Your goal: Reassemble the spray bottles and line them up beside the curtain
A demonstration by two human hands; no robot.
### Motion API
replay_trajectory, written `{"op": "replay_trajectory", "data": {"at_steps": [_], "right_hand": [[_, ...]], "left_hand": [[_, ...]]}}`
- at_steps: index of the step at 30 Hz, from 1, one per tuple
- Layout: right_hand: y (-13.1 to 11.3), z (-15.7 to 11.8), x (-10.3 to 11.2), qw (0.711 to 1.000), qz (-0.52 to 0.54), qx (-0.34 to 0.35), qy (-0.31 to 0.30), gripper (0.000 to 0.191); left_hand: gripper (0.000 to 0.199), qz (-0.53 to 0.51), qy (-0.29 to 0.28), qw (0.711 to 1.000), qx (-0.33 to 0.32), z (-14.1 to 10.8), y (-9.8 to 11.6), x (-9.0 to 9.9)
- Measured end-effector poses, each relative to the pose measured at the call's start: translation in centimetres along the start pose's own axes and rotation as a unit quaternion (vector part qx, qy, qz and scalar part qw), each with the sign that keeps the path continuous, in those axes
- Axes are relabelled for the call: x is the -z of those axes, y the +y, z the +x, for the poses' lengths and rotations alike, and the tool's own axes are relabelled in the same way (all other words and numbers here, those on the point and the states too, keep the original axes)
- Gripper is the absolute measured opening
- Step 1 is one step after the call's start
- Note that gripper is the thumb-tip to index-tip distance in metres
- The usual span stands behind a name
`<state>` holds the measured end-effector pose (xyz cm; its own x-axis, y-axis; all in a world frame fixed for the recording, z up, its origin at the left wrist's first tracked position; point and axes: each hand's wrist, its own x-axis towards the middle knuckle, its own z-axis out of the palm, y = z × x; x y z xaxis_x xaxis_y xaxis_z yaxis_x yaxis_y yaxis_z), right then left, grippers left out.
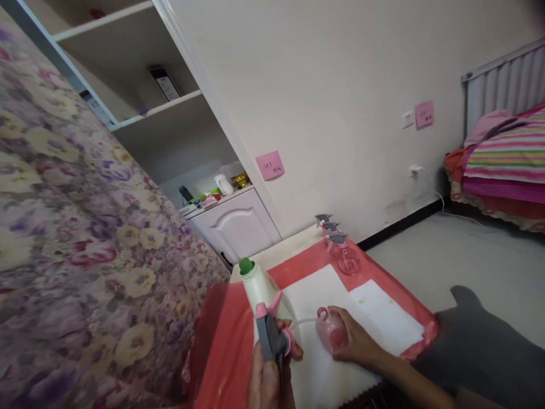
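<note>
My left hand (272, 369) is closed around a grey and pink spray trigger head (269, 335). A thin pale dip tube (305, 320) sticks out from its pink collar toward the right. My right hand (355, 341) wraps round a clear pinkish bottle (331, 332), which is tilted, its open neck facing up toward me. The tube's end is close to the bottle; whether the two touch I cannot tell. Just behind my left hand stands a large pale green bottle (259, 284) with a green cap, its lower part partly hidden by the hand.
Several spray bottles (347, 258) with grey and pink heads line the table's far right corner. White cloths (383, 312) lie over the red table cover (221, 341). A floral curtain (106, 255) hangs at left, beside a shelf cabinet (240, 221). A bed (506, 165) is at right.
</note>
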<state>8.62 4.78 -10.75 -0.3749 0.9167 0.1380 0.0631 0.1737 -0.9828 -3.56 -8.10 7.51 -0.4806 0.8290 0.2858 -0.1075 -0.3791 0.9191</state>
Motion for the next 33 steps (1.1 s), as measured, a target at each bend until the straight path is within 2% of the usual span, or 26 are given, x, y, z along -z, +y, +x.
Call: {"op": "replay_trajectory", "data": {"at_steps": [5,13,18,24,29,33], "right_hand": [[-0.1,0.0,0.1,1.000,0.010,-0.002,-0.009,0.095],[0.0,0.0,0.0,1.000,0.007,0.005,0.006,0.093],[-0.2,0.0,0.1,1.000,0.010,0.013,0.008,0.093],[-0.2,0.0,0.1,1.000,0.011,0.008,0.008,0.095],[-0.9,0.0,0.2,1.000,0.006,0.001,0.014,0.094],[-1.0,0.0,0.2,1.000,0.019,-0.003,0.014,0.093]], "left_hand": [[0.049,0.013,-0.019,0.999,0.031,1.3,-1.2,-1.7],[0.049,0.112,-0.037,0.993,0.005,2.3,-2.7,-1.4],[0.047,0.146,-0.050,0.987,0.046,2.8,-4.0,-1.9],[0.046,0.157,-0.047,0.982,0.093,3.9,-6.8,-2.8],[0.045,0.190,-0.091,0.971,0.116,4.8,-8.4,-2.6],[0.044,0.203,-0.102,0.967,0.116,5.0,-8.9,-2.6]]}}
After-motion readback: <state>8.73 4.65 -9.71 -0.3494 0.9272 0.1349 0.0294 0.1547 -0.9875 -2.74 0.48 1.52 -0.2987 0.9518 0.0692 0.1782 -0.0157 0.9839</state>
